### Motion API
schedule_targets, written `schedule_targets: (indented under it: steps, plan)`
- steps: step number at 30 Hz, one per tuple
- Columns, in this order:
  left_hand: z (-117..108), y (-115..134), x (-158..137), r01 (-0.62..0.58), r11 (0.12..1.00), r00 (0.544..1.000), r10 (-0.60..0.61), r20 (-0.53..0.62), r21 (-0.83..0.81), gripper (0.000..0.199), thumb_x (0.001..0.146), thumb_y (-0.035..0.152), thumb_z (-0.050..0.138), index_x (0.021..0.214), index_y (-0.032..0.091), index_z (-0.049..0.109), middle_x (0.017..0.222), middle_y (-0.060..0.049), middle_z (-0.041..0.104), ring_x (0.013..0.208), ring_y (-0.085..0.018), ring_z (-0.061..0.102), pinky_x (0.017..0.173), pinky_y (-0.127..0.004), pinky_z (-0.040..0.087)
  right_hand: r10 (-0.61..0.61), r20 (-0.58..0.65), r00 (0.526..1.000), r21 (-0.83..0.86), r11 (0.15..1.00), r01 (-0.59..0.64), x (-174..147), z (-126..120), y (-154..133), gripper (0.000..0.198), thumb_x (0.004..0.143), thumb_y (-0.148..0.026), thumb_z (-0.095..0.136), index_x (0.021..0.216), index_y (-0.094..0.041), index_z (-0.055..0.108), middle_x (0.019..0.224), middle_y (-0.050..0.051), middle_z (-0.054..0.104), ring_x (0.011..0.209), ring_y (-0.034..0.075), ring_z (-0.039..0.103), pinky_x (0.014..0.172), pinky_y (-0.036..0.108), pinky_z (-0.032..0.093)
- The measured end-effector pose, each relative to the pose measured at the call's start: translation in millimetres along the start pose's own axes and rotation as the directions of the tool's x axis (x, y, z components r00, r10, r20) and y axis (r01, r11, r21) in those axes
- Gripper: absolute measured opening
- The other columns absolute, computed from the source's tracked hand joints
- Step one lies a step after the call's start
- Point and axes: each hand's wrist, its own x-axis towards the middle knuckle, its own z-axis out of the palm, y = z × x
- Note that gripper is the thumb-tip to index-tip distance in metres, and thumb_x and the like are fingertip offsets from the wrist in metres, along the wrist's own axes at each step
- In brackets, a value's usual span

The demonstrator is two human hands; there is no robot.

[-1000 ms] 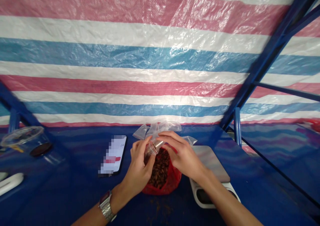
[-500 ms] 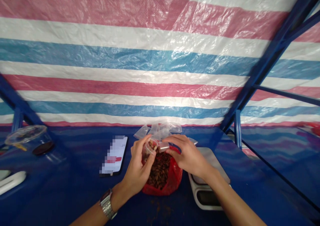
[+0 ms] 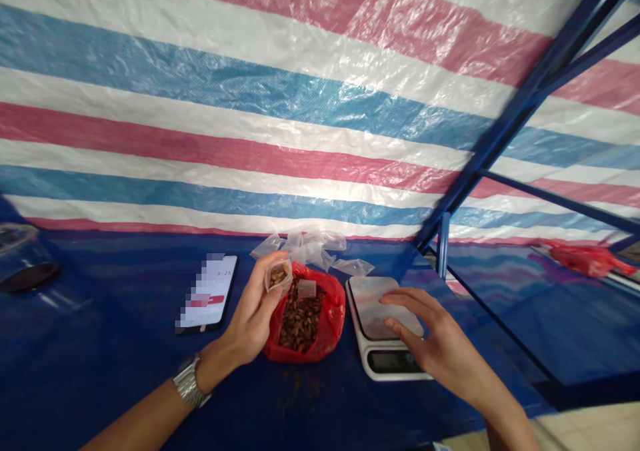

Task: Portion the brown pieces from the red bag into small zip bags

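Note:
My left hand is closed around a small clear plastic bag, its mouth held round and brown seed-like pieces inside. Just right of it, a red plastic bag stands open, full of the same brown pieces. On top of those pieces lies a small clear plastic cup. My right hand hovers over the kitchen scale, fingers apart and holding nothing. Whether its fingertips touch the metal plate I cannot tell. The scale's dark display shows no readable figure.
Several clear plastic bags lie behind the red bag. A phone with a lit screen rests at left, near a clear tub with dark contents. Blue metal bars rise at right; red plastic lies beyond them.
My right hand has let go of the small cup, now lying on the brown pieces, and has moved right over the scale. The view has tilted and turned right.

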Motion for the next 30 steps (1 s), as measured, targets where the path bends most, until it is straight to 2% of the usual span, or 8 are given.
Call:
schedule_targets:
  steps: [5, 9, 14, 18, 22, 25, 27, 30]
  plan:
    - [2, 0, -3, -0.209, 0.960, 0.976, 0.194, 0.095, 0.187, 0.040, 0.106, 0.023, 0.043, 0.145, 0.024, 0.048, 0.140, -0.011, 0.059, 0.131, -0.027, 0.058, 0.115, -0.043, 0.046, 0.138, -0.155, 0.978, -0.224, 0.959, -0.171, -35, 60, 3, 0.078, 0.088, -0.045, 0.075, 0.157, -0.028, 0.043, 0.161, 0.019, 0.044, 0.146, 0.045, 0.045, 0.113, 0.066, 0.045]
    - [2, 1, -1, -0.246, 0.930, 0.968, 0.222, 0.117, 0.272, 0.040, 0.104, 0.019, 0.043, 0.143, 0.023, 0.048, 0.135, -0.012, 0.062, 0.125, -0.027, 0.062, 0.109, -0.043, 0.051, 0.284, -0.240, 0.928, -0.258, 0.903, -0.343, -19, 85, -14, 0.087, 0.086, -0.048, 0.074, 0.160, -0.024, 0.036, 0.165, 0.022, 0.034, 0.150, 0.050, 0.036, 0.116, 0.068, 0.039]
    - [2, -2, 0, -0.221, 0.915, 0.975, 0.198, 0.103, 0.337, 0.039, 0.104, 0.021, 0.044, 0.143, 0.022, 0.048, 0.136, -0.013, 0.062, 0.128, -0.028, 0.062, 0.111, -0.044, 0.050, 0.347, -0.235, 0.908, -0.275, 0.873, -0.404, -17, 60, 16, 0.085, 0.085, -0.048, 0.072, 0.158, -0.020, 0.038, 0.163, 0.023, 0.037, 0.147, 0.046, 0.043, 0.118, 0.063, 0.038]
    - [2, -4, 0, -0.229, 0.905, 0.973, 0.199, 0.121, 0.359, 0.040, 0.104, 0.020, 0.044, 0.144, 0.022, 0.046, 0.139, -0.013, 0.061, 0.131, -0.028, 0.061, 0.113, -0.045, 0.049, 0.259, -0.160, 0.953, -0.342, 0.891, -0.299, 4, 41, 37, 0.077, 0.089, -0.047, 0.070, 0.155, -0.018, 0.045, 0.154, 0.020, 0.053, 0.148, 0.041, 0.044, 0.121, 0.062, 0.032]
    - [2, -5, 0, -0.237, 0.898, 0.970, 0.197, 0.142, 0.370, 0.040, 0.104, 0.020, 0.045, 0.144, 0.022, 0.046, 0.137, -0.013, 0.062, 0.129, -0.028, 0.062, 0.113, -0.045, 0.049, 0.267, -0.042, 0.963, -0.375, 0.889, -0.263, 58, 50, 19, 0.053, 0.100, -0.041, 0.059, 0.144, -0.012, 0.059, 0.142, 0.021, 0.066, 0.146, 0.041, 0.046, 0.124, 0.065, 0.022]
    - [2, -3, 2, -0.228, 0.897, 0.972, 0.186, 0.147, 0.378, 0.038, 0.104, 0.021, 0.045, 0.142, 0.021, 0.047, 0.136, -0.014, 0.062, 0.129, -0.029, 0.062, 0.112, -0.046, 0.049, 0.241, 0.004, 0.970, -0.360, 0.906, -0.224, 83, 61, 2, 0.046, 0.101, -0.042, 0.059, 0.137, -0.015, 0.066, 0.138, 0.018, 0.069, 0.144, 0.036, 0.051, 0.125, 0.061, 0.023]
    - [1, -1, 3, -0.230, 0.897, 0.972, 0.191, 0.138, 0.378, 0.038, 0.104, 0.022, 0.044, 0.142, 0.021, 0.046, 0.136, -0.014, 0.061, 0.129, -0.029, 0.061, 0.112, -0.048, 0.049, 0.227, -0.049, 0.973, -0.327, 0.917, -0.230, 76, 57, 3, 0.048, 0.103, -0.044, 0.054, 0.143, -0.018, 0.062, 0.145, 0.016, 0.065, 0.145, 0.034, 0.050, 0.124, 0.061, 0.025]
    - [1, 0, 3, -0.240, 0.898, 0.970, 0.202, 0.139, 0.368, 0.040, 0.104, 0.021, 0.044, 0.144, 0.021, 0.045, 0.137, -0.015, 0.060, 0.130, -0.030, 0.060, 0.113, -0.049, 0.049, 0.221, -0.268, 0.938, -0.157, 0.950, -0.269, 35, 32, 34, 0.047, 0.104, -0.046, 0.049, 0.143, -0.023, 0.062, 0.140, 0.014, 0.068, 0.136, 0.033, 0.059, 0.119, 0.061, 0.035]
